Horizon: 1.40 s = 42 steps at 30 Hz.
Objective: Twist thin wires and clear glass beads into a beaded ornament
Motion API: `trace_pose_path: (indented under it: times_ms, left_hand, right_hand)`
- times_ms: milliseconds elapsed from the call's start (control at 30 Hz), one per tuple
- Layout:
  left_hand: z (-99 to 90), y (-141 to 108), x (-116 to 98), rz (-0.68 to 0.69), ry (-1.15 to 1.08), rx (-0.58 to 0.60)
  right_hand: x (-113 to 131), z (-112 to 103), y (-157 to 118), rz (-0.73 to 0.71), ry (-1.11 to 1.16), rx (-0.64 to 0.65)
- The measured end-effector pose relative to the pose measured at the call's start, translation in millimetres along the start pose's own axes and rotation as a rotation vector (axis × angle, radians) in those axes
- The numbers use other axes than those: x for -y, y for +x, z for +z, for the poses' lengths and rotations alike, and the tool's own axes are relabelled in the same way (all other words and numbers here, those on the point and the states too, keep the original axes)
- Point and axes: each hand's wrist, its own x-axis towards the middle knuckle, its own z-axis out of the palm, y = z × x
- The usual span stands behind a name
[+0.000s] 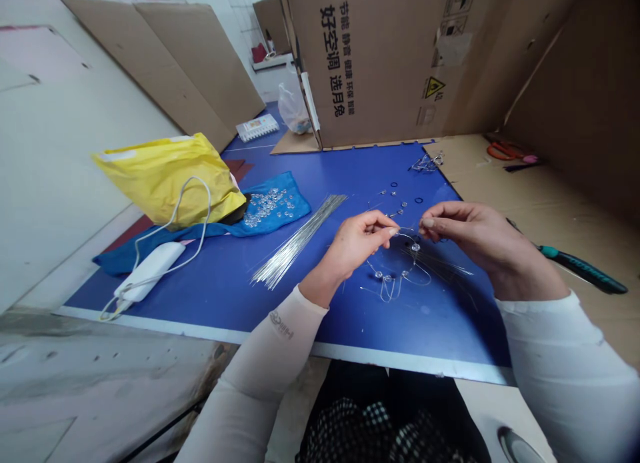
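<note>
Left hand (pixel 357 246) and right hand (pixel 467 240) both pinched nearly shut on a thin silver wire (pixel 400 235) strung with clear glass beads (pixel 415 247), sitting just above the blue work mat (pixel 450 330); bundle of straight silver rods (pixel 295 240) nearby, left.

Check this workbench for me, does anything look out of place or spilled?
The white charger with its looped cable looks out of place, lying on the blue mat beside the craft materials. Clear beads also sit loose on the blue cloth, not in any container.
</note>
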Motion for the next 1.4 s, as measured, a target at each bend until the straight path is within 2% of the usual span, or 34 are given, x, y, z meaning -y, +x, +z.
trace_pose_path:
  times_ms: [367,667,1100,1400]
  left_hand:
    - [-2.5,2,4,0.016,-0.013,0.021]
    - [-1.0,0,1,-0.071,-0.047,0.0]
    - [-0.5,1,1,-0.106,-0.099,0.012]
    - [-0.7,2,1,-0.131,-0.092,0.023]
  right_hand:
    - [2,1,0,0.027,0.016,0.002]
    - [2,1,-1,0.006,-0.056,0.0]
    - [10,13,-6,-0.012,-0.064,-0.051]
    - [6,16,-6,-0.148,-0.347,-0.023]
